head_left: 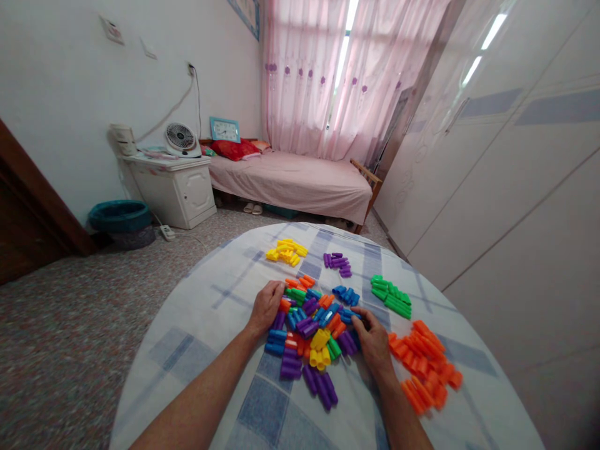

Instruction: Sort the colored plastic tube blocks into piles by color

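A mixed heap of plastic tube-like pieces (307, 327) in purple, blue, orange, green and yellow lies between my two hands. At its left edge is my left hand (267, 307), its fingers curled in beside orange and green pieces; whatever they hold is hidden. My right hand (374, 342) reaches the heap's right side, with thumb and fingers closed around a blue piece (347, 314). Sorted by colour beyond the heap are yellow pieces (287, 251), purple pieces (337, 262), and blue pieces (345, 295). Green pieces (391, 297) and a larger orange group (424, 362) lie to the right.
A checked cloth covers the round table (201, 350). Past it stand a bed (290, 178), a white cabinet (187, 190) bearing a fan (180, 139), and a bin (122, 219). A tall wardrobe (506, 206) lines the right side.
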A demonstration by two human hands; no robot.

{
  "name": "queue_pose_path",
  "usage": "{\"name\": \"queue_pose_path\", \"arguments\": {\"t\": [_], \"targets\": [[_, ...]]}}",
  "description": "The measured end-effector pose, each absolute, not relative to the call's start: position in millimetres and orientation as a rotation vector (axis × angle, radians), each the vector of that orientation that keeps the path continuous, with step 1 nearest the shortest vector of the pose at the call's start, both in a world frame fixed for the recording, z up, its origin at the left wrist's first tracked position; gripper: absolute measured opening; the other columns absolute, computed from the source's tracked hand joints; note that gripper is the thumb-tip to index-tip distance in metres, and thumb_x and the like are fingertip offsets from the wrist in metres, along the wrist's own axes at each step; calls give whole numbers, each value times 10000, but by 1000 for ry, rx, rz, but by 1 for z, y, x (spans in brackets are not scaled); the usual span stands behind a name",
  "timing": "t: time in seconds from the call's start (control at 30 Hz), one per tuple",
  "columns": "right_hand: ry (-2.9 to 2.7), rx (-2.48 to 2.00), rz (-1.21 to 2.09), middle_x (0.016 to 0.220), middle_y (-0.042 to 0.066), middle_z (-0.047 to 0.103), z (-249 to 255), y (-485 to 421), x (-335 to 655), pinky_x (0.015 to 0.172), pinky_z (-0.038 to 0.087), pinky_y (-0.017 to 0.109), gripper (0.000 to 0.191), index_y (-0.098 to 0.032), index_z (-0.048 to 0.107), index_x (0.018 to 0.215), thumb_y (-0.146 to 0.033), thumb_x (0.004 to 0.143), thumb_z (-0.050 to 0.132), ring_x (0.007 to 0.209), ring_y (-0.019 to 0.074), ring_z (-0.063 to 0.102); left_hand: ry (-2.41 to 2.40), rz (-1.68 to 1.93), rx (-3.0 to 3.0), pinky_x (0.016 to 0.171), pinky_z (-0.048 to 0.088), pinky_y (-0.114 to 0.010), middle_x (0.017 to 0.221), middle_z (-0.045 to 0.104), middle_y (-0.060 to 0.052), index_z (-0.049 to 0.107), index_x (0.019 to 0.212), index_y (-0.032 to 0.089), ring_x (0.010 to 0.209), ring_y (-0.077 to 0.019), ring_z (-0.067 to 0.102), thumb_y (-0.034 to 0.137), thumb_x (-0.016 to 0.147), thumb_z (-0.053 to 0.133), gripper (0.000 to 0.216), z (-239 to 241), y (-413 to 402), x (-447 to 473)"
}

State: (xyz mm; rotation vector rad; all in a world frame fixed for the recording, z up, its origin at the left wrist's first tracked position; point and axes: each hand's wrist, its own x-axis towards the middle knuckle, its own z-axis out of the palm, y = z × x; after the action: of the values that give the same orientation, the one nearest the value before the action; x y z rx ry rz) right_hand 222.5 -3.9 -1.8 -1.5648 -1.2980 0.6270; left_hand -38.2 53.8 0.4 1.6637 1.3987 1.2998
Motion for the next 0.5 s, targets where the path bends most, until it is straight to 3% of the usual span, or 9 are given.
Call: {"name": "queue_pose_path", "arguments": {"t": [0.5], "targets": [[-1204,-1492,734,945,63,691,-9,1,233,818,441,342,373,-177,657,962,-466,743,569,904,239,613,1386,1313,1675,788,449,-279,897,664,-45,648,916,174,853,-173,604,388,899,375,348,-1,54,-39]]}}
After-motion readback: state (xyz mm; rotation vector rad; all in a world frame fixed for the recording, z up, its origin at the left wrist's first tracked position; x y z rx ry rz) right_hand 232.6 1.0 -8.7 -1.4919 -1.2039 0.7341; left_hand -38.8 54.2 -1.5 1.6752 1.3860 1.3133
